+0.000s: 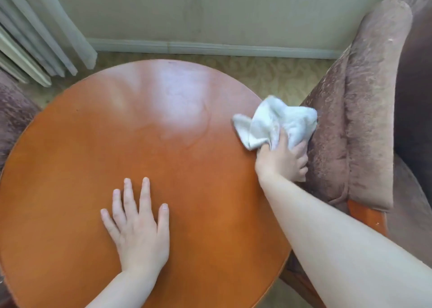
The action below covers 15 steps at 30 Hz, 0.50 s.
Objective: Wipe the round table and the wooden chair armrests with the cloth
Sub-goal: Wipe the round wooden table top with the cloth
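Note:
The round orange-brown wooden table (98, 144) fills the middle of the view, glossy with light reflecting off its far half. My left hand (138, 228) lies flat on it near the front, fingers spread. My right hand (284, 159) grips a crumpled white cloth (273, 123) at the table's right edge, beside the armchair. The brown upholstered armchair (364, 125) stands right of the table. A short stretch of its wooden armrest (364, 216) shows under the padded arm, partly hidden by my right forearm.
Another brown upholstered seat (14, 118) stands against the table's left edge. A pale curtain (39, 34) hangs at the back left. A beige wall with a baseboard (210, 47) runs behind, with patterned carpet (275, 74) between it and the table.

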Each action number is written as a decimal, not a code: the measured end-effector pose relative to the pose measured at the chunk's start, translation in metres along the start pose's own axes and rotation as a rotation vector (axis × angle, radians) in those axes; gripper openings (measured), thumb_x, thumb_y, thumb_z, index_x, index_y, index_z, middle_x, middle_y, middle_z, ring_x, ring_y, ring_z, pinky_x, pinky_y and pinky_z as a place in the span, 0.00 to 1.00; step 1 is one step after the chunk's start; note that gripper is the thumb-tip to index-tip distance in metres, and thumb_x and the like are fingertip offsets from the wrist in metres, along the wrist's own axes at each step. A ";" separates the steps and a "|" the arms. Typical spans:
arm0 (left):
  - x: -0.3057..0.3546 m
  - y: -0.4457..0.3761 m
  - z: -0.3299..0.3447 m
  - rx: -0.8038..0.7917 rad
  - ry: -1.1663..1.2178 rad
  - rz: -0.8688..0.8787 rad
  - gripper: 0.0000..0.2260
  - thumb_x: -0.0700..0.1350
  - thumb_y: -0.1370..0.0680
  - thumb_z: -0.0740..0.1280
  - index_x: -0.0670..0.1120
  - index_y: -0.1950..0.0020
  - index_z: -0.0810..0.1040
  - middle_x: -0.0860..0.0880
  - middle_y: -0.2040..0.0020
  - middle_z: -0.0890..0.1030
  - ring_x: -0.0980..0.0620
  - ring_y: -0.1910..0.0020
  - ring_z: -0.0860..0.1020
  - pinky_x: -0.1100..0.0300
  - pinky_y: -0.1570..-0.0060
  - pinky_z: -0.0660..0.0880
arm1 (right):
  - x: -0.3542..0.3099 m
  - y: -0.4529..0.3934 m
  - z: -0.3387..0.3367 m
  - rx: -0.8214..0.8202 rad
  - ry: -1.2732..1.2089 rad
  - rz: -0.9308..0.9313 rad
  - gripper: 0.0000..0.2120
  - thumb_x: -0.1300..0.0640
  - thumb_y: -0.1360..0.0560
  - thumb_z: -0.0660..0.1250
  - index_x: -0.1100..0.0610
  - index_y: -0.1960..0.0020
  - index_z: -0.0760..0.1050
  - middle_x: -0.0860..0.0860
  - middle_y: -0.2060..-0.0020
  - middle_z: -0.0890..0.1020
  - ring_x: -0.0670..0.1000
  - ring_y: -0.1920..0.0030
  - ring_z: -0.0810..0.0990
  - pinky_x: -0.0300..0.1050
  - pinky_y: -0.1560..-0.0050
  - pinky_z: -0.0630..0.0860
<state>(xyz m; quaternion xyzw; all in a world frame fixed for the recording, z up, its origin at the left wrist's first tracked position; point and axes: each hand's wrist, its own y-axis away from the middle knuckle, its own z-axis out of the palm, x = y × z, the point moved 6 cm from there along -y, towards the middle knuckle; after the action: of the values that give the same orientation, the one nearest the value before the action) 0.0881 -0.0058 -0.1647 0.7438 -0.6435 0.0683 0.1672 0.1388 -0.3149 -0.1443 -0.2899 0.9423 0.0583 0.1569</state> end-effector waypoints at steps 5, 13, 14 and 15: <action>0.009 -0.021 0.002 -0.001 -0.066 0.006 0.27 0.59 0.21 0.47 0.54 0.23 0.52 0.47 0.22 0.50 0.47 0.24 0.45 0.43 0.28 0.41 | -0.055 0.033 0.017 -0.110 0.121 -0.625 0.26 0.53 0.29 0.64 0.40 0.31 0.68 0.54 0.27 0.64 0.59 0.33 0.65 0.55 0.40 0.64; 0.021 -0.027 0.006 -0.037 -0.222 -0.035 0.27 0.59 0.22 0.45 0.52 0.24 0.55 0.43 0.24 0.57 0.42 0.25 0.52 0.39 0.29 0.49 | -0.101 -0.058 0.027 -0.089 0.287 -0.856 0.26 0.47 0.27 0.59 0.41 0.29 0.65 0.57 0.27 0.63 0.62 0.34 0.66 0.57 0.38 0.65; 0.020 -0.028 0.006 -0.043 -0.237 -0.037 0.27 0.59 0.22 0.44 0.52 0.23 0.54 0.43 0.24 0.57 0.42 0.25 0.52 0.39 0.29 0.49 | -0.119 -0.056 0.041 -0.081 0.208 -0.550 0.26 0.46 0.26 0.59 0.40 0.28 0.62 0.58 0.26 0.59 0.62 0.32 0.63 0.58 0.35 0.62; 0.018 -0.029 0.006 -0.044 -0.250 -0.042 0.27 0.59 0.22 0.43 0.53 0.23 0.54 0.44 0.23 0.56 0.42 0.25 0.51 0.39 0.28 0.48 | -0.137 -0.043 0.055 -0.124 0.140 -0.339 0.25 0.47 0.25 0.59 0.39 0.28 0.60 0.59 0.25 0.57 0.62 0.31 0.60 0.59 0.34 0.59</action>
<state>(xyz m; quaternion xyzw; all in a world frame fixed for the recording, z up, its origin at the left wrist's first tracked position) 0.1185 -0.0217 -0.1696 0.7560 -0.6450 -0.0425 0.1035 0.2851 -0.2673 -0.1520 -0.4570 0.8831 0.0685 0.0805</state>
